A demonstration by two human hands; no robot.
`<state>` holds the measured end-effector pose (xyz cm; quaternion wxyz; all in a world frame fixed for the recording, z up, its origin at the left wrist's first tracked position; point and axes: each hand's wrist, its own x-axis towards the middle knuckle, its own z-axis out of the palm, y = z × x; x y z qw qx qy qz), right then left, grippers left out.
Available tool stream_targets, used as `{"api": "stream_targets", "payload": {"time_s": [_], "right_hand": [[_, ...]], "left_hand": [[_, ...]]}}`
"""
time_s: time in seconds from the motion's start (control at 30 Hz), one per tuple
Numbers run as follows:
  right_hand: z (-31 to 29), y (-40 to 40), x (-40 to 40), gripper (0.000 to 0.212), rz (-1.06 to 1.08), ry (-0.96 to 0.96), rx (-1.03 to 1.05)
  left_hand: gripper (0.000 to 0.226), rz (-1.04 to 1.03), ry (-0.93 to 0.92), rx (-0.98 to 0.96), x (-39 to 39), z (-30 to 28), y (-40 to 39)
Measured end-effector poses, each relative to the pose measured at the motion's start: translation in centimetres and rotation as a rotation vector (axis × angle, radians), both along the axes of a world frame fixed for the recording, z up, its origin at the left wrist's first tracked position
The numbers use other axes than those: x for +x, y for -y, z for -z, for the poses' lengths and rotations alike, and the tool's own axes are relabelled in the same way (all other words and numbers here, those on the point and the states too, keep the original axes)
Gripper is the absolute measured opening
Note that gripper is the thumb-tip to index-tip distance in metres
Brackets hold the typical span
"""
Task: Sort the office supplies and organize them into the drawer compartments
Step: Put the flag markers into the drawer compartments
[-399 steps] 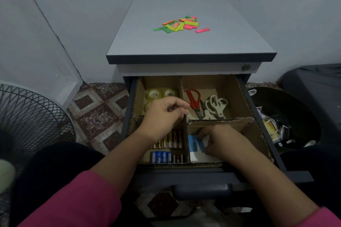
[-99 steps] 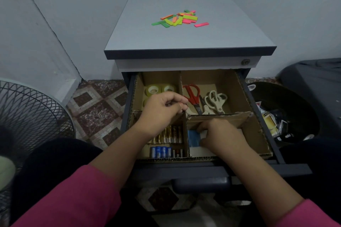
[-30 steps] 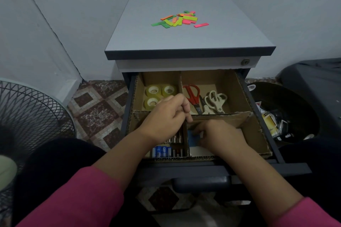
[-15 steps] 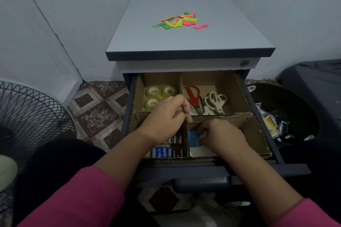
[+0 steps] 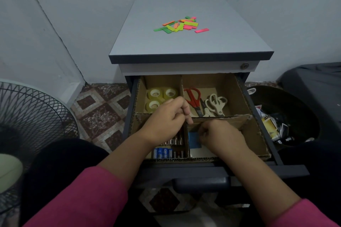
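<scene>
Drawer (image 5: 257, 116) pulled open, cardboard dividers forming four compartments: tape rolls (image 5: 159, 96) back left, scissors (image 5: 204, 102) back right, batteries (image 5: 168, 150) front left. Left hand (image 5: 166, 120) curled, pinching the centre divider (image 5: 217, 119). Right hand (image 5: 221, 137) curled over a blue pad (image 5: 193, 140) in the front-right compartment; grip not discernible. Coloured strips (image 5: 180, 25) lie on the cabinet top (image 5: 230, 42).

Just one view here, worn on the person's head, looking forward and steeply down. It sits close over the open drawer (image 5: 201, 114), which fills the middle of the frame, with both forearms in pink sleeves (image 5: 88, 197) reaching in from the bottom edge. The cabinet top (image 5: 190, 42) lies farther off, up-frame against the wall. Wide-angle lens: a fan grille (image 5: 33, 116) bends in at the left, a dark bin (image 5: 287, 116) at the right. No second view shares any of it.
</scene>
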<state>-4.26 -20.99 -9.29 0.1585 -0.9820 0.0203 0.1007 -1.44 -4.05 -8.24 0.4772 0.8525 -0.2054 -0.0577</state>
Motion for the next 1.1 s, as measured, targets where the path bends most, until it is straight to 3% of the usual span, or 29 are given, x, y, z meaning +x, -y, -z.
{"api": "stream_targets", "payload": {"time_s": [0.2, 0.37, 0.6, 0.77, 0.97, 1.1], "right_hand": [[-1.1, 0.1, -0.4, 0.014, -0.003, 0.042, 0.098], [-3.0, 0.4, -0.3, 0.01, 0.008, 0.101, 0.239], [-8.0, 0.8, 2.5, 0.007, -0.006, 0.344, 0.421], [-11.4, 0.6, 7.6, 0.016, -0.001, 0.552, 0.382], [-12.7, 1.1, 14.1, 0.019, 0.017, 0.503, 0.248], [-12.3, 2.4, 17.5, 0.024, 0.033, 0.473, 0.178]], "left_hand": [[0.029, 0.026, 0.104, 0.07, -0.1, 0.0, 0.1], [0.029, 0.0, 0.18, 0.018, -0.4, 0.0, 0.7], [0.037, -0.139, 0.273, -0.04, 1.8, -3.7, 1.2], [0.029, -0.285, 0.379, -0.045, 6.2, -8.1, 1.7], [0.031, -0.369, 0.159, -0.009, 12.2, -10.0, 2.2], [0.03, -0.383, 0.127, 0.067, 15.5, -9.9, 2.1]]}}
